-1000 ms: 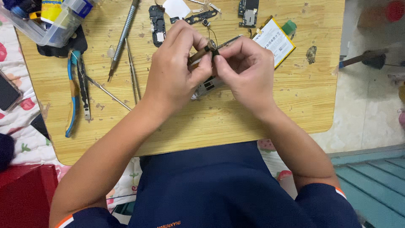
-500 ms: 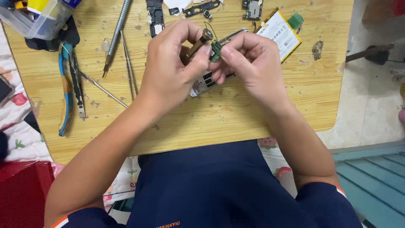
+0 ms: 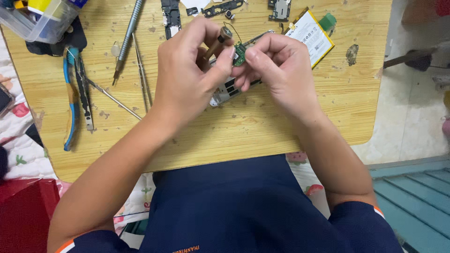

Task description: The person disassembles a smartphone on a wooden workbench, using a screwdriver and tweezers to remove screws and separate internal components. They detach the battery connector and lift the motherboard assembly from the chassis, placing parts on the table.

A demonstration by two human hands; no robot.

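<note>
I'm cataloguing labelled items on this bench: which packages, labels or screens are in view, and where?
Phone battery: far edge of the wooden board, right of the hands; flat rectangle, white label face, yellow border.
Clear plastic box: far left corner; transparent, holding yellow and blue items.
No lit screen in view.

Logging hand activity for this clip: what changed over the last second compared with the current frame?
Both hands rose slightly off the opened phone. The small green circuit board, hidden a second ago, now shows pinched between the left hand and right hand; the left also shows a small cylindrical part. The camera view shifted a little. Pliers, tweezers, screwdriver and battery stayed on the wooden table.
</note>
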